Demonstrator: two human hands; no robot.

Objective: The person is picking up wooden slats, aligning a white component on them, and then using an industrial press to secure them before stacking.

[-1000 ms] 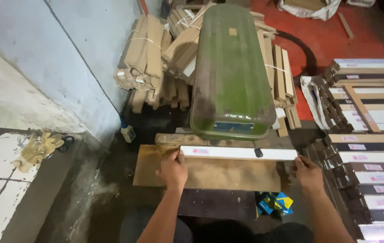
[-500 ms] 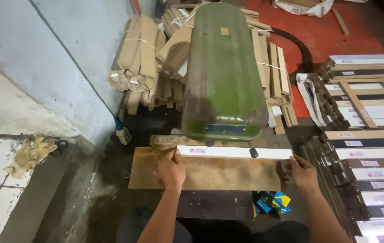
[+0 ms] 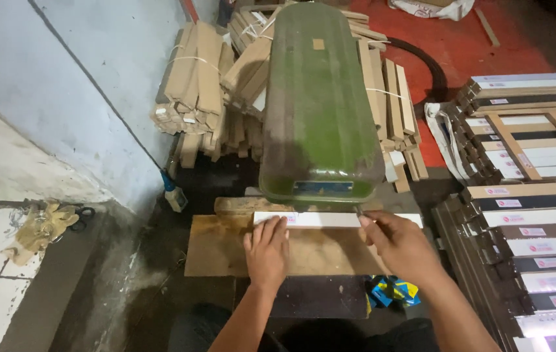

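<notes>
White strip (image 3: 330,220) lies across wooden worktop (image 3: 226,251), at 6 o'clock of green machine (image 3: 320,98). Left hand (image 3: 267,251) presses flat on it; right hand (image 3: 400,244) pinches its edge.

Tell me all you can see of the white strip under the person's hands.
The white strip is long, narrow, flat and straight-edged, with a smooth pale face and a small label near its left end. It lies level, running left to right, on the brown board at the foot of the green machine. The left hand presses its left part with the fingertips; the right hand touches it right of the middle. Its right end sticks out beyond that hand.
</notes>
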